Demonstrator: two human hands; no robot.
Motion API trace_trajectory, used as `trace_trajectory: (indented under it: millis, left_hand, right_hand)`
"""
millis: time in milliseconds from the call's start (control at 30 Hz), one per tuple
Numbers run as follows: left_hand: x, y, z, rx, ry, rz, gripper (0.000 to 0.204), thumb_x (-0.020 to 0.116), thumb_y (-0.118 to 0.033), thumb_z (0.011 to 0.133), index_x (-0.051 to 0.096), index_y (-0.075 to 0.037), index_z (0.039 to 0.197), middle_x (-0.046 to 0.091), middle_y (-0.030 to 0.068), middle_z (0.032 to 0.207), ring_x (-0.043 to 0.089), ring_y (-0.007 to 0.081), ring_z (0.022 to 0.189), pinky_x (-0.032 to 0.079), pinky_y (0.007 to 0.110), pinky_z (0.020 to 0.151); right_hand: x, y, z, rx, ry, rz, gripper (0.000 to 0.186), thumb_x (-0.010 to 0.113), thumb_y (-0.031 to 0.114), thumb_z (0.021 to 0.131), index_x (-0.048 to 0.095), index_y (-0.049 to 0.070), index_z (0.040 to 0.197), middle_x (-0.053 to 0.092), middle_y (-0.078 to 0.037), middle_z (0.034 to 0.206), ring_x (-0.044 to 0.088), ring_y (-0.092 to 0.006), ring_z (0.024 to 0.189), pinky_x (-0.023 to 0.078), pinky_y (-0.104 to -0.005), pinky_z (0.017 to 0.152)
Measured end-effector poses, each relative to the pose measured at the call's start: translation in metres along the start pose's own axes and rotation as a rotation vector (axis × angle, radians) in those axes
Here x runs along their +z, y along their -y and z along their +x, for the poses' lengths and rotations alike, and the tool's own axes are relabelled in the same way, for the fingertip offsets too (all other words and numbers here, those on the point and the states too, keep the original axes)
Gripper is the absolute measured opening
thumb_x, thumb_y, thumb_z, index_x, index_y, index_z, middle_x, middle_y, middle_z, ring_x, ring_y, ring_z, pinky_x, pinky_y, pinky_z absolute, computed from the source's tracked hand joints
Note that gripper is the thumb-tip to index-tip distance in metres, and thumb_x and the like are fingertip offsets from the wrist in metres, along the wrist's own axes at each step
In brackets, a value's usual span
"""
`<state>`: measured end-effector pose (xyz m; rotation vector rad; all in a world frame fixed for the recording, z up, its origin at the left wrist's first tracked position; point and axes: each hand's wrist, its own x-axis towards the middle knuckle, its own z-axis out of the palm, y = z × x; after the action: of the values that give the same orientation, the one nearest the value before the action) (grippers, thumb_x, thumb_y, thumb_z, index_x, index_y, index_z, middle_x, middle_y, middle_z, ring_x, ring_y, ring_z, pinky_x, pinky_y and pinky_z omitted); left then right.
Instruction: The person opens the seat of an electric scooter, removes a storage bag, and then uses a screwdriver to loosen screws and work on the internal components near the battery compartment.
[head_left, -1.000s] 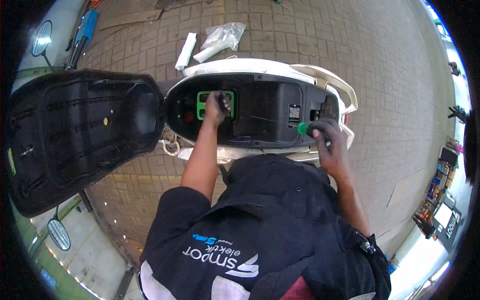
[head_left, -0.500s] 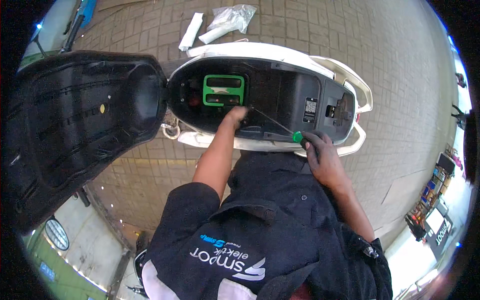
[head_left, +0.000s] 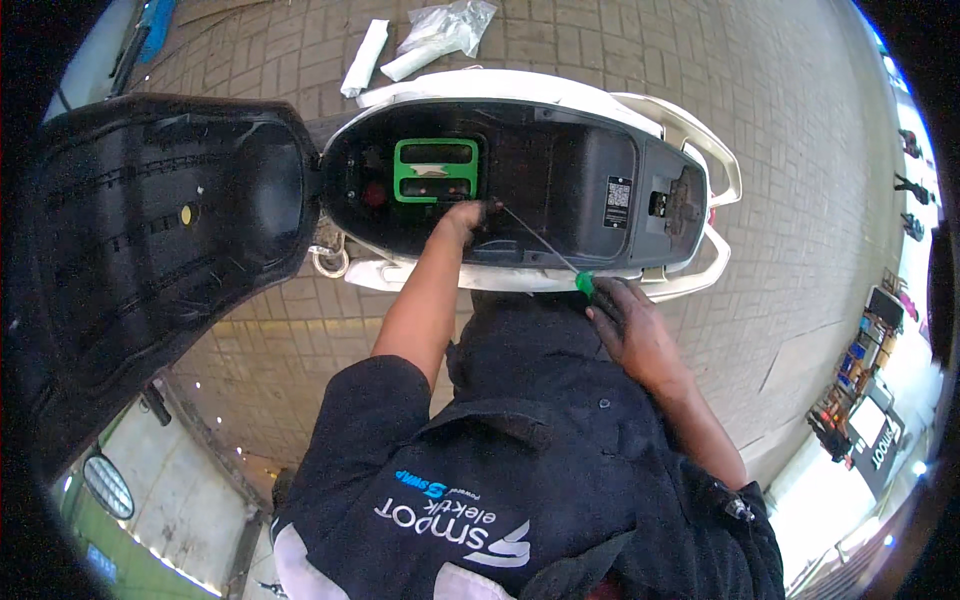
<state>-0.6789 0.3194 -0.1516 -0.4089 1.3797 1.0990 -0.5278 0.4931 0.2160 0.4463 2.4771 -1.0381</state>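
My right hand [head_left: 640, 335] is closed around the green handle of a screwdriver [head_left: 545, 243] at the near rim of a scooter's open under-seat compartment [head_left: 575, 190]. Its long thin shaft slants away to the left, into the black compartment. By the shaft's tip is my left hand [head_left: 466, 217], with its fingers drawn together; whatever they pinch is too small and dark to make out. Just beyond that hand, in the compartment's left part, sits a green frame [head_left: 436, 170] with dark openings.
The raised black seat [head_left: 190, 210] stands at the left. White grab rails [head_left: 725, 165] stick out at the right end. On the brick paving [head_left: 560, 45] beyond lie a white wrapped roll [head_left: 365, 58] and a clear plastic bag [head_left: 450, 30]. A mirror [head_left: 108, 487] shows at lower left.
The whole view has shifted slightly, so the scooter appears higher and further left. Against the compartment, the screwdriver's handle and my right hand have come a little nearer to me. My left hand stays near the tip.
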Motion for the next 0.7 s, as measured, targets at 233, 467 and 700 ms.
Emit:
trace_trajectory:
  millis: [233,467,700]
  left_hand:
    - [-0.029,0.035,0.034,-0.039,-0.092,-0.132,0.031,0.069,-0.034,0.086,0.070,-0.007,0.100,0.069,0.0086,0.092,0.062,0.0229,0.078,0.050,0.036,0.074]
    - [-0.005,0.009,-0.009,-0.002,-0.050,-0.038,0.031,0.069,-0.034,0.085,0.071,-0.006,0.099,0.069,0.0108,0.094,0.063,0.0253,0.082,0.050,0.038,0.077]
    - [-0.015,0.013,0.006,0.051,-0.064,-0.065,0.035,0.069,-0.035,0.086,0.070,-0.004,0.101,0.069,0.0112,0.097,0.063,0.0267,0.082,0.050,0.040,0.077]
  right_hand:
    - [0.009,0.011,-0.003,-0.018,0.060,-0.008,0.039,0.060,0.018,0.090,0.052,-0.003,0.121,0.056,-0.026,0.118,0.055,-0.0445,0.108,0.045,-0.0473,0.094]
    - [0.019,0.005,-0.010,-0.012,0.010,-0.069,0.039,0.060,0.018,0.090,0.052,-0.003,0.121,0.057,-0.026,0.115,0.055,-0.0437,0.107,0.044,-0.0470,0.095]
    - [0.019,0.017,-0.004,-0.064,-0.017,-0.058,0.038,0.062,0.016,0.088,0.053,-0.003,0.120,0.059,-0.025,0.112,0.057,-0.0426,0.105,0.045,-0.0464,0.094]
